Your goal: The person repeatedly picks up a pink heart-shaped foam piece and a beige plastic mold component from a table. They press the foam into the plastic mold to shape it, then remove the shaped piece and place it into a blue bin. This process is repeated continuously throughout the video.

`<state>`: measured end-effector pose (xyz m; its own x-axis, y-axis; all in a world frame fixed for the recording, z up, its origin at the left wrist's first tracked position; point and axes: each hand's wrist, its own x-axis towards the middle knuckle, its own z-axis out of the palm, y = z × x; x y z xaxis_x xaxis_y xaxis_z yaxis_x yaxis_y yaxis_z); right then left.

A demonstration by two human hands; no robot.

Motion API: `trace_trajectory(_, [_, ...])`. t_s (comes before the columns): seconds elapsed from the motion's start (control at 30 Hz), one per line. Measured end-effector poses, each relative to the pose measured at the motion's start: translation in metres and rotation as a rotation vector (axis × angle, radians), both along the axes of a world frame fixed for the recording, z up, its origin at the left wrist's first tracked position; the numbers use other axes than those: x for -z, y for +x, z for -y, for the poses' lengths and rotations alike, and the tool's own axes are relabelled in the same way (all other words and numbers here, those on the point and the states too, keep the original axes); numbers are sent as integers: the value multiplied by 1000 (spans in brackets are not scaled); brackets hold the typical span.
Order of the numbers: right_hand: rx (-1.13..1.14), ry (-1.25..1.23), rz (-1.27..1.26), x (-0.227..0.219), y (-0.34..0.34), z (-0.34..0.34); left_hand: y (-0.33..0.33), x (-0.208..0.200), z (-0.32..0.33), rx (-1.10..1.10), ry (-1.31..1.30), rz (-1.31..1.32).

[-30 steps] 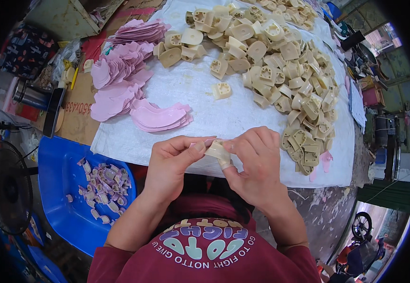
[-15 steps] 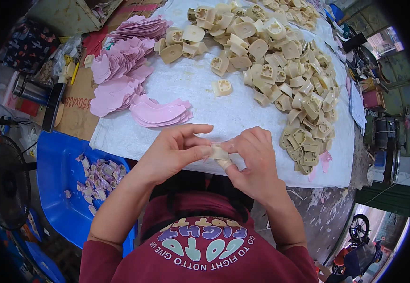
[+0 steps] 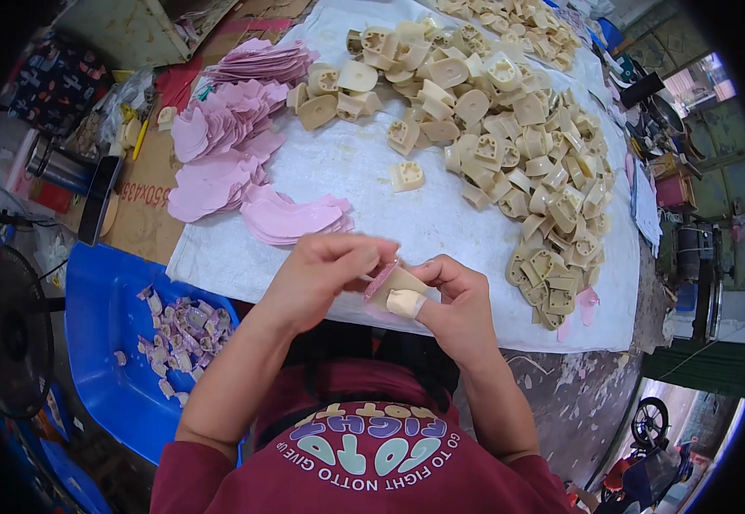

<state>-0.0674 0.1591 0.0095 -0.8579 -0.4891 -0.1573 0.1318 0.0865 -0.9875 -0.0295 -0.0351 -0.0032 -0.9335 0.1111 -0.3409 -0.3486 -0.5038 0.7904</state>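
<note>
The beige plastic piece (image 3: 400, 288) is a small, flat-sided block of the same cream colour as the heap of beige parts (image 3: 509, 128) on the white cloth (image 3: 347, 180), with a thin pink insole-shaped liner (image 3: 380, 279) pressed against its left edge. It sits above the near edge of the cloth, in front of the person's chest, pinched between both hands. The left hand (image 3: 325, 278) is curled nearly closed, thumb and fingers drawn together on the pink liner and the left side of the piece. The right hand (image 3: 458, 304) is also closed on the piece, its thumb, wrapped in pale tape at the tip, pressed on the lower face while the fingers curl behind. The two hands meet at the piece, touching or nearly so. The piece's long axis runs roughly left to right and tilts down toward the right hand; which end is its front cannot be told. Stacks of pink liners (image 3: 291, 214) lie on the cloth just beyond the left hand, and a single beige part (image 3: 407, 176) lies apart from the heap. A blue tray (image 3: 107, 343) holding pale scraps (image 3: 179, 330) stands to the left below the table.
</note>
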Motion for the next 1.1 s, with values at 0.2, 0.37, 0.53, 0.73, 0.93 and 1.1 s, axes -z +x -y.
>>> trace_trajectory(0.2, [3,54,23,-3,7,2,7,10,-4,-24,-343,-485])
trace_trajectory(0.37, [14,107,-8,-3,7,9,-1,-7,-5,-28,-627,-640])
trace_trajectory(0.53, [-81,103,-18,-5,7,7,7,-9,-3,-25,-815,-680])
trace_trajectory(0.73, [-247,330,-404,-32,-5,-7,31,-5,-16,-85,-378,-558])
trace_trajectory(0.93, [75,15,-351,-11,11,-23,33,-10,-22,-268,-380,-748])
trace_trajectory(1.1, [27,-506,272,-4,16,-30,33,-20,-26,-188,-633,-938])
